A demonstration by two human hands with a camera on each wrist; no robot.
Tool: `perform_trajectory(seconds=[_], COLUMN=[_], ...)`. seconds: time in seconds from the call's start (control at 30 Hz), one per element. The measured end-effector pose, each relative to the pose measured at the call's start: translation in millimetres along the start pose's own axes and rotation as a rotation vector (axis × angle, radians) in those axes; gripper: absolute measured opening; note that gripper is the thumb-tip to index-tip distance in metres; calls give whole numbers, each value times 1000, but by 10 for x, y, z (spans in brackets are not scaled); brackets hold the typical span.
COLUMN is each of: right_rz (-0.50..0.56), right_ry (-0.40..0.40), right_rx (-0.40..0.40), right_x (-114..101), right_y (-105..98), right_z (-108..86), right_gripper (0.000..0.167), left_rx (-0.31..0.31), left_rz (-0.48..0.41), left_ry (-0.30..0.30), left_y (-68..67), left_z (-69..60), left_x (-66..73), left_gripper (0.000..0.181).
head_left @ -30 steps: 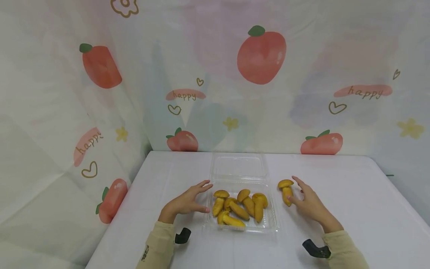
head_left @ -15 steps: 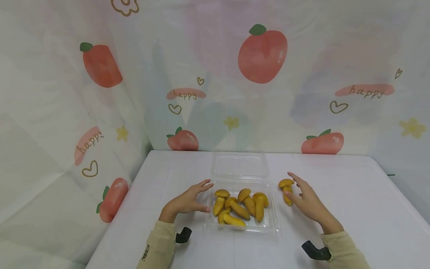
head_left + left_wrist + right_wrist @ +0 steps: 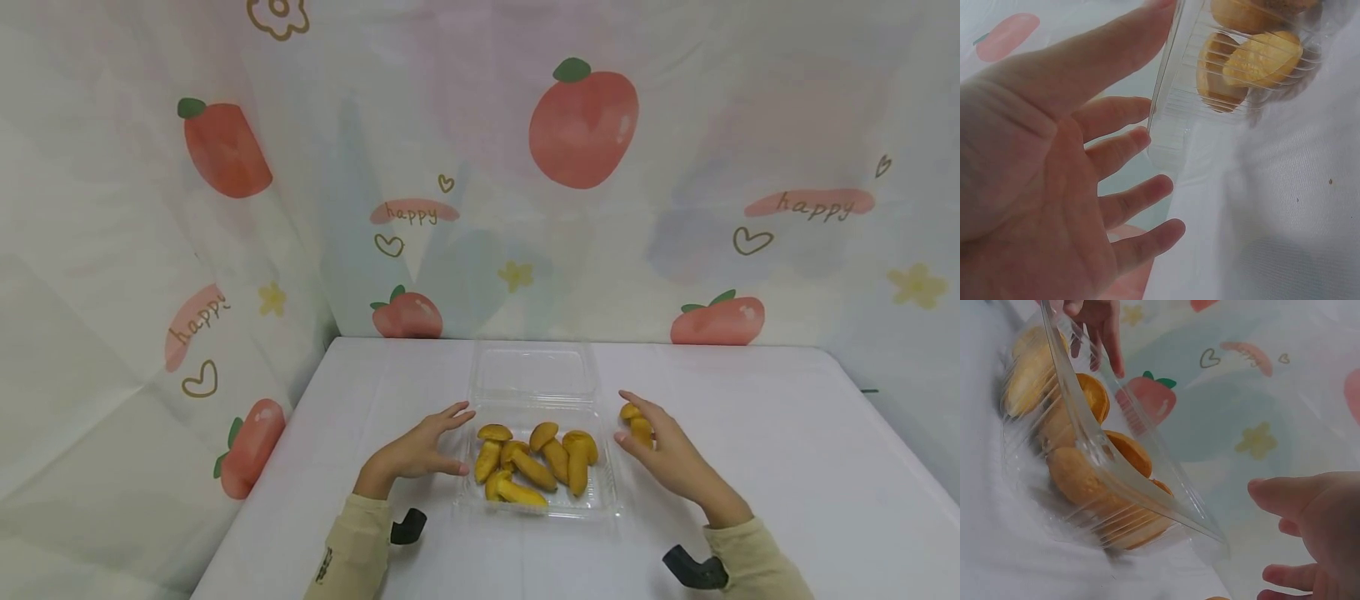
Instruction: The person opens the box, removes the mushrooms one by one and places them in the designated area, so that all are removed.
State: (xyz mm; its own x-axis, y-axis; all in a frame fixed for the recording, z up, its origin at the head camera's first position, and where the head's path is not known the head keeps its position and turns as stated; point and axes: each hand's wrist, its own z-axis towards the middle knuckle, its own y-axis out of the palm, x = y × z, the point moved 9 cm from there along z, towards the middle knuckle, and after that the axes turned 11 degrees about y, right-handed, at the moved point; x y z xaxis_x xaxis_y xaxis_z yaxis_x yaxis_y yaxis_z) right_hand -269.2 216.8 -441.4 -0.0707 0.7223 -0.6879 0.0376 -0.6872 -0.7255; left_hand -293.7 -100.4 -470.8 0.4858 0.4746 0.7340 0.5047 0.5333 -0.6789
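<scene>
A clear plastic clamshell box (image 3: 540, 513) stands with its lid raised back, holding several yellow-brown mushrooms (image 3: 533, 468). At its left side is my left hand (image 3: 416, 446), thumb and fingers spread; in the left wrist view the fingertips (image 3: 1141, 136) reach the box's rim, though contact is hard to tell. My right hand (image 3: 675, 454) hovers near the box's right side with fingers extended and nothing in its grasp. Behind that hand, partly hidden by it, a single mushroom (image 3: 641, 430) lies on the table. The right wrist view shows a gap between the thumb (image 3: 1272, 490) and the box.
The transparent lid (image 3: 534, 371) lies toward the back of the white-covered table (image 3: 750, 400). A fruit-printed cloth (image 3: 480, 167) hangs behind and along the left. Black curved pieces (image 3: 697, 569) stick out at both sleeves.
My right hand has moved left from beside the lone mushroom toward the box, now covering part of that mushroom from view. The left hand and the box have stayed in place.
</scene>
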Motion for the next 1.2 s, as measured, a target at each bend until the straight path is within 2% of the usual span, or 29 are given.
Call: perform_trajectory(seconds=[0.3,0.47,0.73,1.2], right_rz=[11,31,26,-139], right_ry=[-41,-94,-128,-134], right_rx=[-15,-26,-50,35], right_x=[-142,-207,-292,-363], right_y=[73,136,238,438], right_z=[-46,-59,-103,-124], right_gripper=[61,61,64,72], left_rx=[-4,-5,-6,-1], left_rz=[15,5,18,21], left_ry=[19,10,11,5], left_y=[1,4,8,9], left_z=[1,3,11,10], left_x=[10,2,-13,-24], left_gripper=[87,87,87,88])
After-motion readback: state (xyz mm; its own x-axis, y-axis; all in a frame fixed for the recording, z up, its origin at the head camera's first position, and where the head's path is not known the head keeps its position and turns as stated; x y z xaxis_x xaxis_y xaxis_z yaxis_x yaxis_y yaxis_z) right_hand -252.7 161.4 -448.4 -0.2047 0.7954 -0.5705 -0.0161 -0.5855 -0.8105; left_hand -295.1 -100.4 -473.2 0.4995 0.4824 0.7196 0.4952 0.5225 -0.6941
